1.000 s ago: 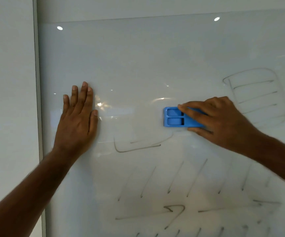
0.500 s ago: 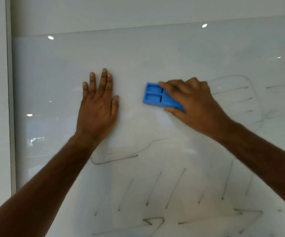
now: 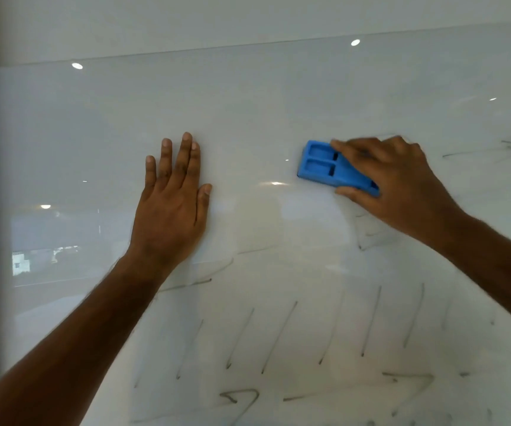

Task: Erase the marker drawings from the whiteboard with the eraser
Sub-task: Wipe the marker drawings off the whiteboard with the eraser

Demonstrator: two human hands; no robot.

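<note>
We press our left hand (image 3: 171, 207) flat against the glossy whiteboard (image 3: 248, 112), fingers straight and close together, the thumb held out to the right, palm on the surface and holding nothing. To its right, well apart from it, our right hand (image 3: 395, 186) grips the blue eraser (image 3: 324, 167): the fingers curl over its top edge and the thumb clamps its lower edge, so the right part of the eraser is covered by the hand. The eraser lies against the board, tilted so that its left end sits higher than its right, and its back shows two rectangular recesses side by side. The hand's outline is a little blurred. Below both hands we see the marker drawings (image 3: 278, 336): a row of slanted dark strokes running across the lower board, and under them angular, arrow-like lines near the bottom edge. A short dark line lies just beside our left wrist, on its right. Further faint lines and smears sit at the far right of the board, level with the eraser. Small bright ceiling lights (image 3: 77, 65) reflect in the board's upper part, and a pale wall (image 3: 156, 23) rises above its top edge.
</note>
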